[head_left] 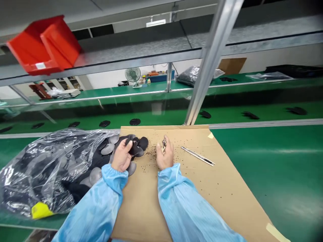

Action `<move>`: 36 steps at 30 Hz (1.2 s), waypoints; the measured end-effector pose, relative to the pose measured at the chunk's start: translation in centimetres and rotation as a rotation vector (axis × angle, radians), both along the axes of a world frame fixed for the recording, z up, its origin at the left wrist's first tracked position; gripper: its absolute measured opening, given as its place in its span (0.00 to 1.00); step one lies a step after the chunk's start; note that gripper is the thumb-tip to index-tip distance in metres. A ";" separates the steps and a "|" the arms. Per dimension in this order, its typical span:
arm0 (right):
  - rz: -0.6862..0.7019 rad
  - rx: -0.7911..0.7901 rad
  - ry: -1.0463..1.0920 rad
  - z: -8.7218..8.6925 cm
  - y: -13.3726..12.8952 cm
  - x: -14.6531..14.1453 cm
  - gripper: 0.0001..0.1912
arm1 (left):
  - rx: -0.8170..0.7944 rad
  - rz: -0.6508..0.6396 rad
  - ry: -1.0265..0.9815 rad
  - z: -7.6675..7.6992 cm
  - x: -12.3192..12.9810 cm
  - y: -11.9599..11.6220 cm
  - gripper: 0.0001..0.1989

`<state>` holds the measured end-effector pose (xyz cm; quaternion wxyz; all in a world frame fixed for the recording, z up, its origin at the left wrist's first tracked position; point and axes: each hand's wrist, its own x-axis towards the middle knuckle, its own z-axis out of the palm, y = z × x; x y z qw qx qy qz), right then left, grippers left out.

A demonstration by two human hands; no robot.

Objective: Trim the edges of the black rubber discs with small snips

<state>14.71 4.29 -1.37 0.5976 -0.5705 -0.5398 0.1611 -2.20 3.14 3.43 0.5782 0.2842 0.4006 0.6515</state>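
Gap between the hands; cardboard sheet's (202, 201) right edge runs well apart from the right hand (165, 156). That hand grips a small shiny metal tool (164, 145), long axis pointing away from the wearer. Left hand (122, 156) pinches a matte black piece (131, 147), thin, rounded, over the pile beside a crinkled clear bag (47, 164); axis unclear.

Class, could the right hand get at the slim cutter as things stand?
Probably yes: nothing bulky lies on the cardboard between the right hand and the cutter, though that hand's metal tool may need setting down first.
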 end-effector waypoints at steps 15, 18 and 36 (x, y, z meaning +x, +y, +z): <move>0.309 0.082 -0.704 0.9 -2.9 -1.5 0.18 | -0.080 -0.050 -0.159 -2.0 -0.9 -1.0 0.28; 0.307 0.087 -0.719 0.8 -2.8 -1.4 0.18 | -0.084 -0.059 -0.158 -2.2 -0.9 -1.0 0.27; 0.237 -0.073 -0.749 1.2 -3.0 -1.3 0.21 | -0.090 -0.057 -0.063 -2.2 -0.3 -1.4 0.26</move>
